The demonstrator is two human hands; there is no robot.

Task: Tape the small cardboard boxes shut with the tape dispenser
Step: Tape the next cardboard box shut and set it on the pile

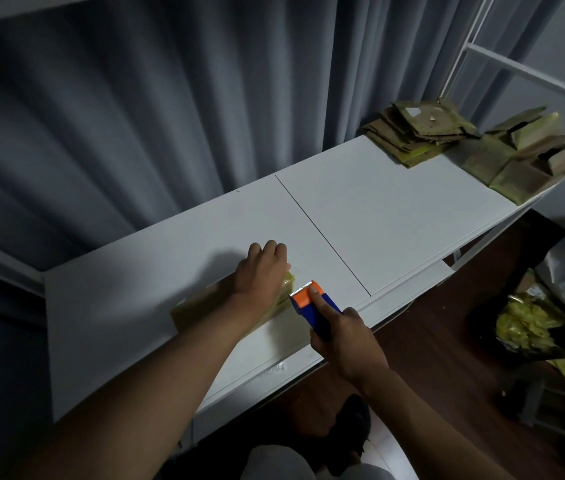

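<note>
A cardboard box (205,308) on the white table (395,216) is pressed by the left hand (262,271), fingers curled over its far edge. At its 3 o'clock end, the tape dispenser (312,306) is gripped by the right hand (347,344), forefinger extended along the top.

Both bare forearms reached forward. The left hand (263,271) lay palm down with its fingers curled over the box (205,308). The right hand (345,341) gripped the tape dispenser (312,303), forefinger stretched along its top.
</note>
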